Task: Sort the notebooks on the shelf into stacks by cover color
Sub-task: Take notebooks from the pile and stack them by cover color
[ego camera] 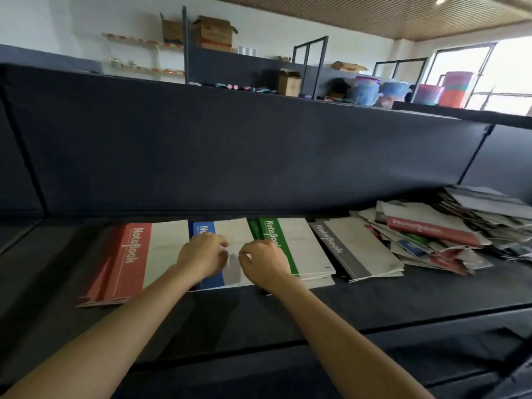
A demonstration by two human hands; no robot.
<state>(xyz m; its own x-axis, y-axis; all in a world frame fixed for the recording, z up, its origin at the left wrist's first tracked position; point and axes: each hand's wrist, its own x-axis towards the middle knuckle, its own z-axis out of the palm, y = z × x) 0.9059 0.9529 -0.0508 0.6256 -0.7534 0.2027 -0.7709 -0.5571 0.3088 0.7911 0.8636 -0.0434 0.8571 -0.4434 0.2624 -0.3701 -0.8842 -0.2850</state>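
1. A blue notebook stack (213, 279) lies flat in the middle of a dark shelf (345, 306). Each cover has a blue band on the left and a pale panel on the right.
2. Both hands rest on the top blue cover, close together. The left hand (203, 254) has its fingers curled down onto the pale panel beside the blue band. The right hand (262, 260) is curled the same way, fingertips pointing toward the left hand. Whether either one pinches the cover or only presses on it cannot be told.
3. Just left of the blue stack lies a red notebook stack (134, 260), slightly fanned at its left edge.
4. Just right of the blue stack lies a green notebook stack (305, 249), partly under the right wrist.
5. Further right, a grey notebook stack (359, 249) lies at a slight angle.
6. At the far right is a loose, jumbled pile of notebooks (431, 234), with red, blue and green bands showing.
7. A dark back panel (259, 154) rises behind the stacks.
8. Above it, a higher ledge carries cardboard boxes (213, 33) and coloured plastic containers (365, 90).
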